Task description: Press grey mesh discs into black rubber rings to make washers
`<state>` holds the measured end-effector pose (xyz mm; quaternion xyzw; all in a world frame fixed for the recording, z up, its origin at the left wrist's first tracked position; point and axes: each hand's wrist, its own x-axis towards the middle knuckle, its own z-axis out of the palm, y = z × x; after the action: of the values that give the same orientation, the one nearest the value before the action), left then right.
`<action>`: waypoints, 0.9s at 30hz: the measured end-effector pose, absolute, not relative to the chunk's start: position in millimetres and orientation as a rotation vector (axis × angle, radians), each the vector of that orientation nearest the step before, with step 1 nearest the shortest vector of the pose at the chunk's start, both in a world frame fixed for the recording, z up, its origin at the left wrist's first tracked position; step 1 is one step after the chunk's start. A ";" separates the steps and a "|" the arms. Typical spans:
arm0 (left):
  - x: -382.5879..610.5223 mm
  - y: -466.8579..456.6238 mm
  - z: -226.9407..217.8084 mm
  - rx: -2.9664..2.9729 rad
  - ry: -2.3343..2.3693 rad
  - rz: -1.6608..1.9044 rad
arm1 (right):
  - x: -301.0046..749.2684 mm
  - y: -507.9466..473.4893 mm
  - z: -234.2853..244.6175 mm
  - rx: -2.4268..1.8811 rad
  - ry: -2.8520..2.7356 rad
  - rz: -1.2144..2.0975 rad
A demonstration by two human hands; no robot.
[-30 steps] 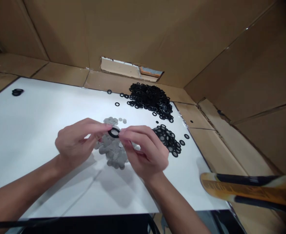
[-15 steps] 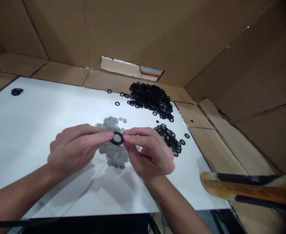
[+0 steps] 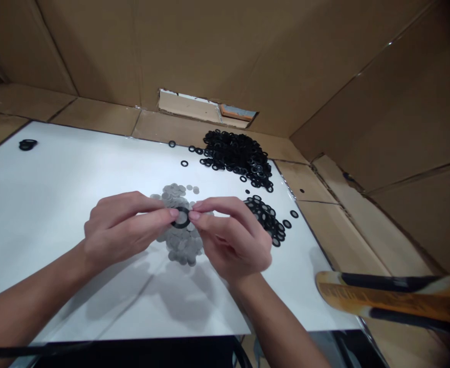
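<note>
My left hand (image 3: 123, 230) and my right hand (image 3: 234, 237) meet above the white sheet (image 3: 56, 199), fingertips pinched from both sides on one black ring with a grey disc in it (image 3: 181, 218). Directly beneath them lies a heap of grey discs (image 3: 181, 245). To the right of my right hand sits a small pile of black rings fitted with grey discs (image 3: 265, 217). Farther back lies a big heap of empty black rings (image 3: 234, 153).
Cardboard walls (image 3: 248, 56) enclose the work surface on the back and right. A few loose black rings (image 3: 27, 144) lie at the far left of the sheet. A yellow and black tool (image 3: 394, 299) rests at the lower right, off the sheet.
Both hands stayed together on the ring, shifting slightly; the ring turned between the fingertips and the grey disc now shows inside it.
</note>
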<state>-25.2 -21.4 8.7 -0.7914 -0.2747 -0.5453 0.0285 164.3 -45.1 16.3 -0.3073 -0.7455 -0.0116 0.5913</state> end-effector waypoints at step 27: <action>-8.0 -34.6 -3.1 -2.714 -1.504 -2.301 | 158.3 -39.1 11.3 -0.767 -1.717 0.445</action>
<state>-8.0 -34.6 -3.1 -0.6573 -0.3643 -0.5573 -0.3529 158.3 -39.1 11.3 -0.3267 -0.7310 0.1896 0.5683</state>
